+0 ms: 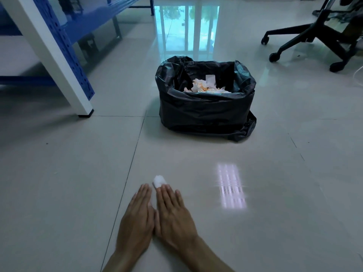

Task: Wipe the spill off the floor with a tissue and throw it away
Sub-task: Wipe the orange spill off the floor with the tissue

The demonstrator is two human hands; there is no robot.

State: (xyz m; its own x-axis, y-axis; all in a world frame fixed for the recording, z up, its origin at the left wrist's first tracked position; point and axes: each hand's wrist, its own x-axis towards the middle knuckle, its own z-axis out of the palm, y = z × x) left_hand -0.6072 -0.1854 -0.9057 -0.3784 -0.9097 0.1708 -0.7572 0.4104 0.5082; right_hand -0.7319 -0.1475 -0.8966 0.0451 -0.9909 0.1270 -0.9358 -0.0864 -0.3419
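My left hand (135,222) and my right hand (173,214) lie flat, palms down and side by side, on the pale tiled floor (255,242) near the bottom centre. A crumpled white tissue (159,180) pokes out past the fingertips where the two index fingers meet. Slivers of white also show in the gap between the hands, so the tissue is pressed beneath them. No liquid can be made out on the tiles around the hands. Farther ahead stands a bin lined with a black bag (204,112), open at the top, with crumpled white and orange-stained paper (206,86) inside.
A white table leg (59,69) and a blue metal shelf frame (76,61) stand at the left. The black wheeled base of an office chair (314,40) is at the upper right. A bright light reflection (231,187) lies on the tiles right of the hands.
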